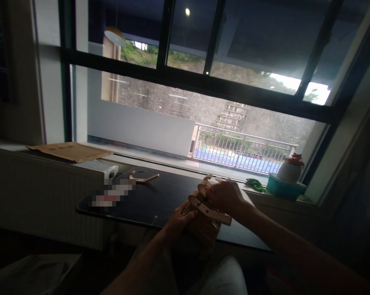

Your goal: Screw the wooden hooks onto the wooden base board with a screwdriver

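Observation:
A light wooden piece with curved, hook-like ends and dark holes (214,214) sits low at the near side of the dark table, over my lap. My left hand (179,219) is closed around its left side, the thumb lying on the wood. From above, my right hand (226,196) rests in a fist against the curved ends; its fingertips are turned away, so whatever they grip is hidden. Below the wood hangs a brownish, shiny part (203,229), too dim to name. A loose wooden hook (145,179) lies farther left on the table.
The dark tabletop (169,196) stands against a window sill. A brown paper envelope (72,151) lies left on the sill. To the right are a green cloth (255,184), a teal box (285,188) and a white bottle with an orange top (290,170). A blurred-out patch covers something at left.

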Motion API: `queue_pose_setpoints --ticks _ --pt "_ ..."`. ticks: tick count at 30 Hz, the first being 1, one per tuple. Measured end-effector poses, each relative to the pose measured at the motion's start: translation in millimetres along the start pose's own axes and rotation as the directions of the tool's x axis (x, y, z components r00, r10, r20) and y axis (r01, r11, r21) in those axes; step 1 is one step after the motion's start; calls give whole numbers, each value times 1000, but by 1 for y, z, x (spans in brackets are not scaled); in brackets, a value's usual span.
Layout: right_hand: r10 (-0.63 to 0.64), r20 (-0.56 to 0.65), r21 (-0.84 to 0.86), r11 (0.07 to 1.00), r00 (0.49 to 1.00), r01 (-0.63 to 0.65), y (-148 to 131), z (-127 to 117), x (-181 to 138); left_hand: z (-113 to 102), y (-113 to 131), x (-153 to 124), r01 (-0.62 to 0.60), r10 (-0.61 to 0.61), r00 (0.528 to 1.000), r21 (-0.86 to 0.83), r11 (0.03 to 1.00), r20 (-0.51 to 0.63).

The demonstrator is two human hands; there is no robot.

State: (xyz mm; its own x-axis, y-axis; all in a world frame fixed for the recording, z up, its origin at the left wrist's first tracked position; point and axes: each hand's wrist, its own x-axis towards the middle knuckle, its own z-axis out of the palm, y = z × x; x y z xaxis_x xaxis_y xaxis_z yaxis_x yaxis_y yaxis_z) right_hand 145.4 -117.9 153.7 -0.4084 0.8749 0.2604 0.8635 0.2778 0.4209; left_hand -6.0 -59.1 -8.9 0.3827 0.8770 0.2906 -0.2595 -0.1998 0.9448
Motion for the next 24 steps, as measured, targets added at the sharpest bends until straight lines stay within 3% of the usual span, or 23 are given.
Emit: queue_pose_setpoints --ticks 6,10,16,20,24 --pt "-18 -16 -7 1000 1000 18 -5 -10 4 -2 0 2 -16 15 1000 16 1000 19" --pt "-194 -28 -11 981 981 193 -4 -21 6 -1 3 -1 -39 38 999 25 999 34" --pt "-460 -12 -43 887 888 459 1 -15 6 -1 7 -4 -52 51 998 24 998 43" --pt "-414 -21 -44 910 910 412 1 -8 10 -1 6 -4 -58 57 997 21 998 43" --pt "-175 -39 1 984 984 176 -8 -4 15 0 3 -3 -51 51 998 7 999 41"
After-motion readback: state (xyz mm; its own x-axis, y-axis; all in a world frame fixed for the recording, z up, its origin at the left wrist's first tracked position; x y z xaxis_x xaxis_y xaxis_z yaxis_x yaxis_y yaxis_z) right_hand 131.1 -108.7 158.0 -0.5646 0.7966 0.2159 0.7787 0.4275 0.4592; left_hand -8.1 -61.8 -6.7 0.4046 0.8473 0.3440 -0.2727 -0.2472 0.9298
